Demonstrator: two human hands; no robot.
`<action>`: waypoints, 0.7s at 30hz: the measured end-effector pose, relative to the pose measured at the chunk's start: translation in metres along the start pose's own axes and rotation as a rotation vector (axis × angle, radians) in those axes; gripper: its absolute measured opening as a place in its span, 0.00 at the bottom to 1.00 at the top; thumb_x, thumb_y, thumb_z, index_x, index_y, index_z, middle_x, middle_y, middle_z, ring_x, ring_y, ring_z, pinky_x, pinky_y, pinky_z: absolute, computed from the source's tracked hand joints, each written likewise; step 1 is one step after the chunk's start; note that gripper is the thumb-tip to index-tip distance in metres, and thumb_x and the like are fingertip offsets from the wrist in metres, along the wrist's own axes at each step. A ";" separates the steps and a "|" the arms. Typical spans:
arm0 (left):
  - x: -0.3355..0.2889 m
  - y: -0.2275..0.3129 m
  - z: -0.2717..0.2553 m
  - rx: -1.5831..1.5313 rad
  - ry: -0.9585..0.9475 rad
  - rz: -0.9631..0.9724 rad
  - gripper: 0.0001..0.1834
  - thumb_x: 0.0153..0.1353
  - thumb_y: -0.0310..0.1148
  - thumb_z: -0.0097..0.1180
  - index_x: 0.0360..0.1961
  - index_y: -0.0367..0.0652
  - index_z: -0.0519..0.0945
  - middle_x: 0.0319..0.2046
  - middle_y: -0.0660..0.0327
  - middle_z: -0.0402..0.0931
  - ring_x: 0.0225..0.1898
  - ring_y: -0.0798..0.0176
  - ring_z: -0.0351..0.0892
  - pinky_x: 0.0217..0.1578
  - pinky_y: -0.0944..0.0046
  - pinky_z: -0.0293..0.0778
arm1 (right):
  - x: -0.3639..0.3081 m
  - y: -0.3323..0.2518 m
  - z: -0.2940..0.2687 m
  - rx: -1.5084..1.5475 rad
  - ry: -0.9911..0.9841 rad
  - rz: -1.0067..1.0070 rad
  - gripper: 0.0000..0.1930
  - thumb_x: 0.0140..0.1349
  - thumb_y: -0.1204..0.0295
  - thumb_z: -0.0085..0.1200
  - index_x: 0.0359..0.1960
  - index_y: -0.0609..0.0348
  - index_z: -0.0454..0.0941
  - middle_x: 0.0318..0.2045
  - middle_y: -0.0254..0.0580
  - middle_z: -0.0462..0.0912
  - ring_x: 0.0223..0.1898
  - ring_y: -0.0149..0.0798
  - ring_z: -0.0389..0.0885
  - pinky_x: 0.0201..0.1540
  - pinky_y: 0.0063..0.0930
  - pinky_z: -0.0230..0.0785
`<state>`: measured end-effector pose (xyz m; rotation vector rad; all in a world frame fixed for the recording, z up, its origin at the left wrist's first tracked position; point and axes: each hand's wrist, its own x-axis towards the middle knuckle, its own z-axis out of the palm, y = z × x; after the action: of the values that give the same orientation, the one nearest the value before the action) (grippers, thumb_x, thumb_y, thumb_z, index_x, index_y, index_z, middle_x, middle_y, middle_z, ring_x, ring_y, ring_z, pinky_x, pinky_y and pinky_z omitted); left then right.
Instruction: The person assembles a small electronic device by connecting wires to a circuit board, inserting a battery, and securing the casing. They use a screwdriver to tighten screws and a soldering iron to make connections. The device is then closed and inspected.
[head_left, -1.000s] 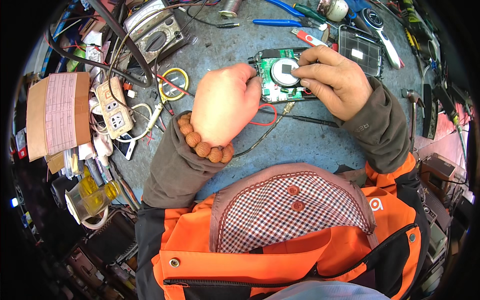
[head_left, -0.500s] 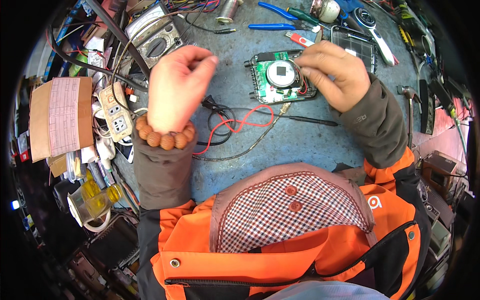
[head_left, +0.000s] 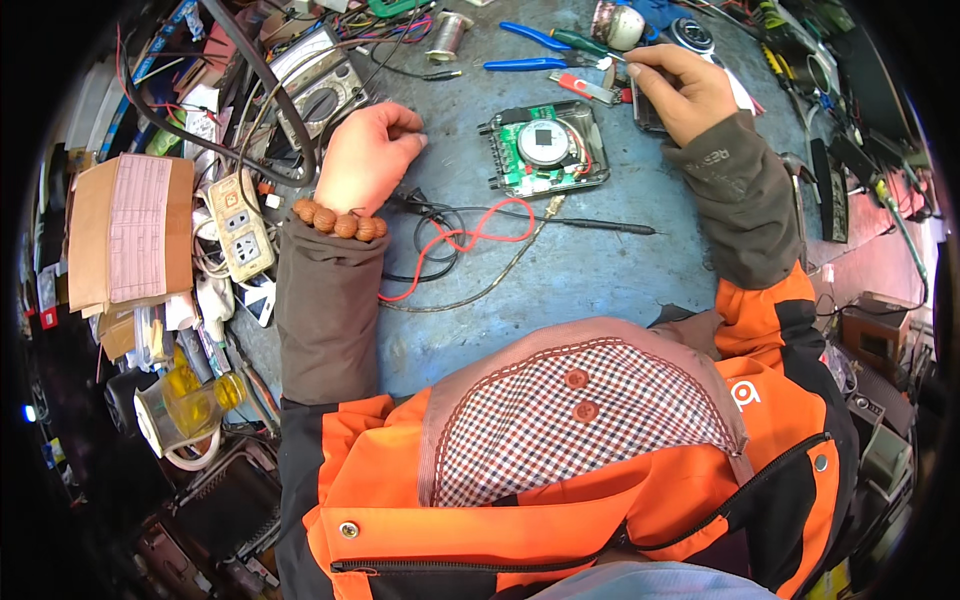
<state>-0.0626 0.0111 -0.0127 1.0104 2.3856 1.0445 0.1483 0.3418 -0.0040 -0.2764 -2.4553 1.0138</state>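
On the blue bench lies an opened electronic device [head_left: 546,150] with a green circuit board, a round silver speaker and a clear casing. To its right and farther back, my right hand [head_left: 688,95] pinches thumb and forefinger together beside the tip of a green-handled screwdriver [head_left: 580,43]. What the pinch holds, if anything, is too small to tell. The dark clear-windowed cover [head_left: 648,115] is partly hidden under that hand. Left of the device, my left hand [head_left: 368,155] is curled closed near an analog multimeter [head_left: 325,95]; the inside of its grip is hidden.
Red and black test leads [head_left: 470,236] loop in front of the device, with a black probe [head_left: 608,227]. Blue-handled pliers [head_left: 525,64], a red-and-silver USB stick [head_left: 584,87] and a solder spool [head_left: 448,36] lie behind it. A power strip [head_left: 238,225] is at left.
My right hand has left the device's edge and moved back and right to the cover and tools. My left hand has shifted slightly right and lower. The whole view has also shifted a little.
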 end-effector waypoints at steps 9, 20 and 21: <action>0.003 0.010 0.007 0.074 0.004 -0.002 0.13 0.61 0.31 0.68 0.43 0.33 0.88 0.32 0.53 0.88 0.33 0.61 0.87 0.38 0.60 0.80 | -0.001 0.007 0.013 0.045 -0.007 0.043 0.09 0.71 0.74 0.64 0.49 0.62 0.88 0.32 0.32 0.86 0.28 0.23 0.79 0.31 0.22 0.72; 0.015 -0.004 0.008 -0.061 0.009 -0.092 0.11 0.63 0.32 0.67 0.40 0.33 0.89 0.29 0.56 0.87 0.31 0.64 0.84 0.36 0.62 0.79 | -0.006 -0.008 0.002 0.082 0.120 -0.121 0.10 0.73 0.75 0.63 0.52 0.63 0.88 0.35 0.32 0.88 0.34 0.23 0.81 0.37 0.20 0.73; 0.015 -0.002 0.008 -0.043 0.009 -0.096 0.12 0.63 0.32 0.67 0.40 0.33 0.89 0.29 0.56 0.87 0.31 0.64 0.84 0.36 0.62 0.78 | -0.008 -0.015 -0.002 0.057 0.125 -0.139 0.10 0.72 0.75 0.63 0.52 0.63 0.88 0.34 0.32 0.87 0.34 0.23 0.80 0.37 0.20 0.72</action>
<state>-0.0693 0.0244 -0.0200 0.8696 2.3827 1.0623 0.1558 0.3295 0.0051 -0.1442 -2.2952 0.9746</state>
